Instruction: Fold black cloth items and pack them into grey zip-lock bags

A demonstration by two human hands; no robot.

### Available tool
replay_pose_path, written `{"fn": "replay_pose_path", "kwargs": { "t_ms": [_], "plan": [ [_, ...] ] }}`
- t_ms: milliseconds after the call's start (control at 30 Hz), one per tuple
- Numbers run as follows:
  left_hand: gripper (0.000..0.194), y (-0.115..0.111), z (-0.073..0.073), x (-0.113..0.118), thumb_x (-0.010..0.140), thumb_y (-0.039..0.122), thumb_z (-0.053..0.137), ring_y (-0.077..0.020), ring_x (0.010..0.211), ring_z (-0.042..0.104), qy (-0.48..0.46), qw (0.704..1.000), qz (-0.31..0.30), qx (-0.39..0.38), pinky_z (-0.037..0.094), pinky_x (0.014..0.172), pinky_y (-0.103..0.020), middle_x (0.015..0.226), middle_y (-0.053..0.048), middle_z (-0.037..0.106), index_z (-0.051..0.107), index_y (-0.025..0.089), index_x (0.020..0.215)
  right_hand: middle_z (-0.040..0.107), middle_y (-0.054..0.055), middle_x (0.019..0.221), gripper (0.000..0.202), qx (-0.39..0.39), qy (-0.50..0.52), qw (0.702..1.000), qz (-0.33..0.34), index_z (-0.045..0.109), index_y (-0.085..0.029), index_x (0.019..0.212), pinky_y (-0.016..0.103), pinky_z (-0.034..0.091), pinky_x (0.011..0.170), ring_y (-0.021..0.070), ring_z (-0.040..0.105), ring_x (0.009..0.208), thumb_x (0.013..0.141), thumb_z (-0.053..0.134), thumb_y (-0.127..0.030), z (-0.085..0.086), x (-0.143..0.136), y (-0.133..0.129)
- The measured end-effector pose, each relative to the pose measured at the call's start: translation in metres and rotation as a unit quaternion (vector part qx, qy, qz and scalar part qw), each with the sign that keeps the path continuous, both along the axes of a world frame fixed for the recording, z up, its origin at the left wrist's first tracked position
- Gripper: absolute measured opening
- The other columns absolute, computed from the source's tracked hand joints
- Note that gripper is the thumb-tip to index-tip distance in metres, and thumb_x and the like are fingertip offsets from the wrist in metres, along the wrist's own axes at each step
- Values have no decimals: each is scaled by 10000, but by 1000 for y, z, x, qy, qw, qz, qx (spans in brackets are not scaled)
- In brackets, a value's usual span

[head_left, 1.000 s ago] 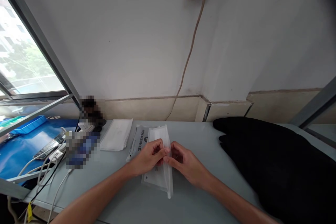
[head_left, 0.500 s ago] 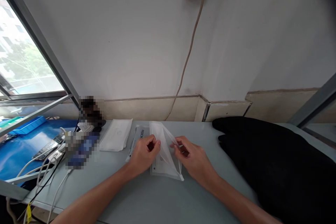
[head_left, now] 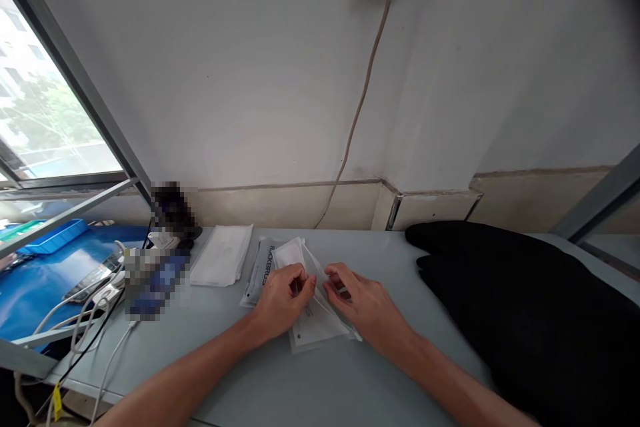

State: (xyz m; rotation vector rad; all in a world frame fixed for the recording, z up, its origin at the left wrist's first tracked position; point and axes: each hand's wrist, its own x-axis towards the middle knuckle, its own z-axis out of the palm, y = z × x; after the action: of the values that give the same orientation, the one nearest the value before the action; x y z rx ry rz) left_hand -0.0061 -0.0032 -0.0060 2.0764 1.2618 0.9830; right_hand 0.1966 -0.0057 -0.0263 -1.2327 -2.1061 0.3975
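Note:
A frosted plastic zip bag (head_left: 320, 328) with grey lettering lies tilted on the grey table between my hands, its mouth towards the right. My left hand (head_left: 283, 297) is closed in a pinch on the bag's upper layer, thumb against the curled forefinger. At the right edge of the mouth, my right hand (head_left: 367, 307) has its fingers curled around the film; its exact fingertip contact is partly hidden. Beside my left hand rests another printed bag (head_left: 259, 273) with dark contents, partly covered. Further left is a stack of whitish frosted bags (head_left: 223, 257).
Black cloth (head_left: 525, 307) covers the table's right side. White cables (head_left: 103, 300) and a blurred-out device (head_left: 160, 283) lie at the left, near a metal frame bar (head_left: 75, 213). A blue tray (head_left: 55, 238) stands beyond it. A cord (head_left: 367, 80) hangs down the wall.
The zip bag has turned, its top swinging left and its lower end right. My left hand has shifted slightly right, closer to my right hand. More of the printed bag's lettering shows.

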Motion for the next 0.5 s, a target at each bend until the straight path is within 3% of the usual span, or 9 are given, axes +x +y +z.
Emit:
{"fn": "replay_pose_path", "kwargs": {
  "t_ms": [167, 267, 367, 433, 500],
  "plan": [
    [391, 0, 1, -1, 1017, 383, 510, -111, 592, 376, 8, 1000, 6, 17, 301, 594, -262, 629, 56, 429, 383, 206, 693, 708, -3, 734, 267, 26, -26, 999, -16, 616, -246, 1141, 317, 490, 545, 199, 651, 564, 1051, 366, -273, 0, 0, 0],
    [386, 0, 1, -1, 1021, 394, 503, -112, 587, 382, -3, 1000, 9, 4, 304, 584, -258, 623, 57, 434, 395, 208, 701, 731, 35, 913, 220, 31, -16, 999, 6, 573, -231, 1201, 309, 534, 579, 191, 696, 658, 1042, 440, -305, 5, -1, -1],
    [387, 1, -1, -1, 1021, 398, 505, -109, 570, 372, -7, 1000, 11, -9, 302, 576, -257, 603, 62, 431, 394, 208, 702, 704, 68, 996, 148, 39, -25, 999, 10, 548, -224, 1097, 306, 549, 582, 199, 706, 724, 1000, 542, -335, 6, -2, -3],
    [385, 1, -4, -1, 1019, 398, 509, -108, 568, 370, -1, 1000, 10, -11, 298, 576, -258, 603, 63, 436, 396, 208, 704, 703, 57, 936, 56, 48, -41, 998, 18, 546, -234, 1001, 308, 538, 594, 208, 703, 738, 998, 517, -282, 4, -3, -4],
    [377, 2, -6, 0, 1021, 402, 508, -110, 573, 378, 4, 1000, 4, -10, 294, 575, -259, 612, 61, 451, 406, 208, 714, 705, 40, 861, 120, 49, -48, 997, 25, 565, -238, 971, 310, 514, 600, 208, 690, 709, 1005, 451, -226, 3, -4, -5]
  ]
}}
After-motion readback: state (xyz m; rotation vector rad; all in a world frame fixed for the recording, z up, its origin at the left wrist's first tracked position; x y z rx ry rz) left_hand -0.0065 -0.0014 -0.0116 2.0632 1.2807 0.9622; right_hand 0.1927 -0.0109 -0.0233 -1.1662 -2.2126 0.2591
